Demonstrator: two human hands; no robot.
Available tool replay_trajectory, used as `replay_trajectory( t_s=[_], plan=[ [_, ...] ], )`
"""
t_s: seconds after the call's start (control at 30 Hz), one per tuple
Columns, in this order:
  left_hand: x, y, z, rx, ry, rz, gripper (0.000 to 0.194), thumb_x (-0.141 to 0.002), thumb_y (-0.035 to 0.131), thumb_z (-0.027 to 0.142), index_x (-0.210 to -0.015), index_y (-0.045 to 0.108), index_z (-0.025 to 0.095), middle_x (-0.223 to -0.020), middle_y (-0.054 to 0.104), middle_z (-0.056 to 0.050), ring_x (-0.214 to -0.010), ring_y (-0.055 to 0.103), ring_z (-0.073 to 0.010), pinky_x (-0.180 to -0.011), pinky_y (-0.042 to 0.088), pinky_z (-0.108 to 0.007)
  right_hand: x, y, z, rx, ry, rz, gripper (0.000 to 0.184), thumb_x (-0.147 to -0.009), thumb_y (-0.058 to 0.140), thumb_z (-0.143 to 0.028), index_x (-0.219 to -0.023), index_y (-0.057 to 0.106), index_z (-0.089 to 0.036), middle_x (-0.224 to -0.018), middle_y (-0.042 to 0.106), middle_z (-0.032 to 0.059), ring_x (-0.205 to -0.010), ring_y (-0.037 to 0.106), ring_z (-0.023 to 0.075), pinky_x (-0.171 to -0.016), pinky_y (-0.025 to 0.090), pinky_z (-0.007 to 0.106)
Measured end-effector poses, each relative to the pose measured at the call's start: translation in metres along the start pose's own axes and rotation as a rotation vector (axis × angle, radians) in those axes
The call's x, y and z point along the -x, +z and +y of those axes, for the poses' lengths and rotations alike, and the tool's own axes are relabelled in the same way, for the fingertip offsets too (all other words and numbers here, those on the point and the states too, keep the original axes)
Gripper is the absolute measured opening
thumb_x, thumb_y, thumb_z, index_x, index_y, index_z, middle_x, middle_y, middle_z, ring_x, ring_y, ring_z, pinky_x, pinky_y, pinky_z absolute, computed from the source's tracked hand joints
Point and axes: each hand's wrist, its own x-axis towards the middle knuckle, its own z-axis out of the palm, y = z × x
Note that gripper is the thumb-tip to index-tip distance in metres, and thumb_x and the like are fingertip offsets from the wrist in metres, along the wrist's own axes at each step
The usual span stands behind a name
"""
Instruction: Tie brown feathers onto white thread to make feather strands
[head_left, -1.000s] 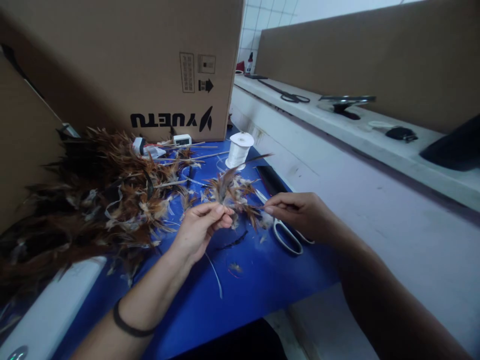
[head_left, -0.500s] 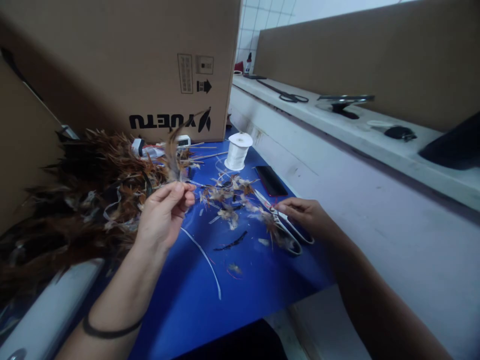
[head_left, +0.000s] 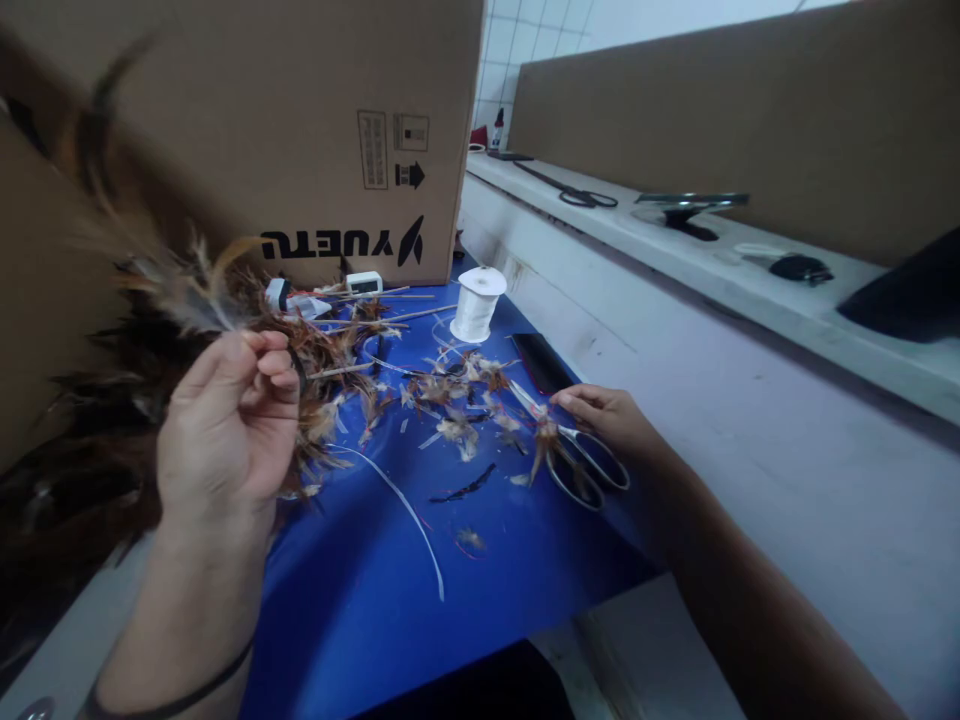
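At the left, my left hand [head_left: 225, 420] is closed in a pinch on the quill ends of feathers [head_left: 161, 280], whose tan and dark tips rise up and to the left, blurred. Over the right side of the blue table, my right hand [head_left: 604, 410] has thumb and forefinger pressed together; anything between them is too small to make out. Just below and left of it lie white-handled scissors [head_left: 592, 455], their blades toward the far left. A brown feather scrap [head_left: 546, 445] rests across them. Loose feather trimmings [head_left: 454, 410] are scattered beside the blades.
A large feather pile [head_left: 82, 430] covers the table's left side. A white spool [head_left: 476, 305] stands at the back by a dark phone [head_left: 540, 362]. A cardboard box [head_left: 315, 120] blocks the far side. Along the right runs a ledge [head_left: 705, 240] holding black scissors [head_left: 585, 197].
My left hand has moved left and nearer with the feathers. My right hand has barely shifted; the brown scrap below it, blurred before, now lies still on the scissors.
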Motion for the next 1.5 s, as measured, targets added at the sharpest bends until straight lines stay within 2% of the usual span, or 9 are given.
replay_trajectory(
  t_s=[0.23,0.4,0.5,0.63,0.73,0.87,1.0,1.17,1.5],
  plan=[
    [0.006,0.004,0.005,-0.022,0.011,-0.029,0.014,-0.078,0.058,0.002,-0.066,0.064,0.008,-0.069,0.063,-0.004,-0.053,0.053,-0.0013,-0.052,0.048,-0.008,-0.010,0.014,-0.025,-0.023,-0.017,0.004,0.039,-0.073,0.060,-0.050,-0.085,0.066,-0.013,-0.053,0.048,-0.0040,-0.045,0.037,0.0068,-0.044,0.029,0.022],
    [0.014,0.001,-0.012,-0.141,-0.076,-0.138,0.003,-0.071,0.069,0.011,-0.069,0.068,0.009,-0.071,0.066,-0.005,-0.054,0.055,-0.0039,-0.053,0.050,-0.012,-0.017,0.035,-0.077,-0.001,-0.273,-0.061,0.033,-0.078,0.056,-0.046,-0.081,0.066,-0.015,-0.066,0.061,0.0022,-0.056,0.051,0.0109,-0.056,0.042,0.026],
    [0.016,0.002,-0.019,-0.201,-0.168,-0.169,0.006,-0.067,0.073,0.015,-0.067,0.069,0.010,-0.069,0.067,-0.004,-0.053,0.056,-0.0047,-0.053,0.051,-0.013,-0.022,0.046,-0.094,0.160,-0.509,-0.100,0.022,-0.079,0.058,-0.033,-0.090,0.067,-0.017,-0.089,0.067,0.0079,-0.085,0.059,0.0205,-0.079,0.046,0.038],
    [0.017,0.000,-0.028,-0.255,-0.338,-0.194,0.010,-0.065,0.075,0.020,-0.066,0.069,0.011,-0.068,0.066,-0.004,-0.053,0.057,-0.0055,-0.051,0.049,-0.013,-0.015,0.064,-0.101,0.266,-0.695,0.002,0.028,-0.070,0.065,-0.022,-0.099,0.067,-0.020,-0.118,0.058,0.0107,-0.117,0.046,0.0293,-0.100,0.032,0.051],
    [0.017,-0.002,-0.037,-0.256,-0.445,-0.238,0.013,-0.066,0.075,0.022,-0.069,0.070,0.010,-0.063,0.065,-0.004,-0.052,0.056,-0.0051,-0.052,0.049,-0.013,0.002,0.080,-0.105,-0.019,-0.669,-0.083,0.043,-0.075,0.063,-0.024,-0.118,0.057,-0.023,-0.127,0.053,0.0084,-0.122,0.044,0.0248,-0.105,0.031,0.047],
    [0.020,-0.002,-0.047,-0.237,-0.568,-0.253,0.016,-0.064,0.076,0.023,-0.070,0.070,0.009,-0.062,0.065,-0.004,-0.051,0.057,-0.0051,-0.054,0.049,-0.013,0.019,0.103,-0.110,-0.445,-0.533,-0.407,0.064,-0.070,0.067,-0.025,-0.129,0.043,-0.026,-0.132,0.048,0.0080,-0.122,0.045,0.0234,-0.103,0.037,0.043],
    [0.022,-0.002,-0.052,-0.234,-0.632,-0.286,0.017,-0.066,0.075,0.024,-0.070,0.070,0.008,-0.058,0.064,-0.004,-0.049,0.057,-0.0048,-0.052,0.049,-0.012,0.023,0.116,-0.108,-0.572,-0.349,-0.511,0.050,-0.070,0.068,-0.028,-0.118,0.052,-0.024,-0.100,0.062,0.0051,-0.085,0.062,0.0163,-0.074,0.051,0.033],
    [0.021,-0.003,-0.056,-0.230,-0.684,-0.280,0.016,-0.065,0.075,0.023,-0.070,0.071,0.008,-0.056,0.063,-0.003,-0.049,0.057,-0.0049,-0.051,0.048,-0.011,0.025,0.106,-0.101,-0.391,-0.286,-0.411,0.025,-0.080,0.058,-0.037,-0.089,0.065,-0.016,-0.066,0.055,-0.0013,-0.052,0.045,0.0070,-0.048,0.038,0.022],
    [0.021,-0.007,-0.068,-0.269,-0.774,-0.284,0.018,-0.066,0.075,0.024,-0.073,0.071,0.007,-0.059,0.065,-0.004,-0.049,0.058,-0.0045,-0.052,0.048,-0.010,0.021,0.081,-0.086,-0.229,-0.500,-0.210,0.021,-0.082,0.057,-0.034,-0.077,0.070,-0.017,-0.079,0.062,0.0045,-0.079,0.057,0.0159,-0.074,0.044,0.031]
  ],
)
